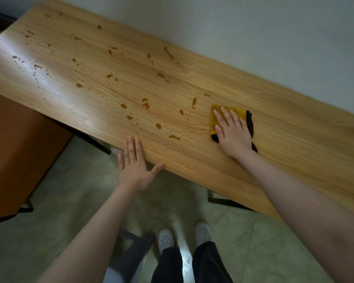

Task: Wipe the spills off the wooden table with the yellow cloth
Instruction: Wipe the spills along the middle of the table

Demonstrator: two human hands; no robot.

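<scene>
Head view: folded yellow cloth with black trim (214, 119) is pressed flat onto the spill-dotted wooden table (294, 139) by the right hand (233, 133), fingers straight; left hand (134, 168) is laid open-palmed on the near edge.

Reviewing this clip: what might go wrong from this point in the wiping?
The yellow cloth is small and folded under the flat right hand, while spills scatter far up the wooden table; it may smear rather than absorb. The left hand rests at the near edge, close to drops it could touch.
</scene>
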